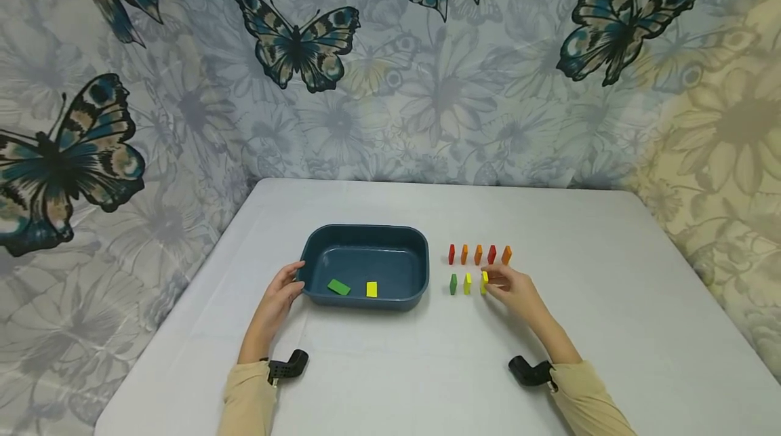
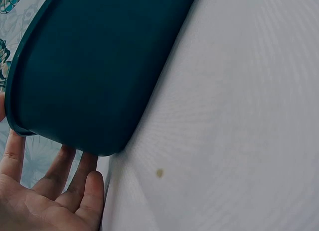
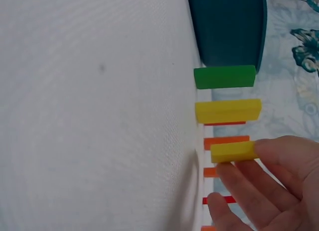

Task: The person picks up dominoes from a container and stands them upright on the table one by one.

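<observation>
My left hand (image 1: 278, 297) rests against the left end of a dark blue rectangular tub (image 1: 366, 304), fingertips at its rim and outer wall. In the left wrist view, fairly straight fingers (image 2: 82, 183) touch that wall. Inside the tub lie a green domino (image 1: 338, 287) and a yellow domino (image 1: 371, 289). Right of the tub, my right hand (image 1: 515, 293) pinches a yellow domino (image 3: 232, 152) between thumb and fingers, at the right end of the front row. Beside it in that row stand another yellow domino (image 1: 467, 283) and a green domino (image 1: 453, 284), both upright.
Behind the front row stands a row of several red and orange dominoes, including a red domino (image 1: 451, 254) and an orange domino (image 1: 506, 255) close to my right hand. A white cloth covers the table (image 1: 390, 375). Butterfly-patterned fabric (image 1: 427, 117) hangs behind it.
</observation>
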A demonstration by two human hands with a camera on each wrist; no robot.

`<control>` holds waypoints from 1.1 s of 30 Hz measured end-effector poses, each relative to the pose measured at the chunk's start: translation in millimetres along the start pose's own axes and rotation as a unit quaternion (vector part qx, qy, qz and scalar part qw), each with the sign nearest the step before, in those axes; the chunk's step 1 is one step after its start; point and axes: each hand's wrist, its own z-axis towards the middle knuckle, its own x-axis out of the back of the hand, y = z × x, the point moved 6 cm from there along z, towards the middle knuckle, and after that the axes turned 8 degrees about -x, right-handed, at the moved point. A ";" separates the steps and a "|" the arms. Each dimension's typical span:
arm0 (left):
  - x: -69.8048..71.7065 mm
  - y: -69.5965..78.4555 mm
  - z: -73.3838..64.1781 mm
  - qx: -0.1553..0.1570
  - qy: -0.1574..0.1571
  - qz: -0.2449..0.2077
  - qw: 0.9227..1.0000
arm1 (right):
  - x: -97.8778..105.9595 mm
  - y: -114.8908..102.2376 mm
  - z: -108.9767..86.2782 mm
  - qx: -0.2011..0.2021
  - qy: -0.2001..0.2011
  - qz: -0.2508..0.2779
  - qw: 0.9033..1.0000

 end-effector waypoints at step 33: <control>0.3 -0.2 -0.3 -0.017 -0.005 -0.007 1.000 | -6.9 8.3 5.5 -0.045 -0.002 -0.017 0.999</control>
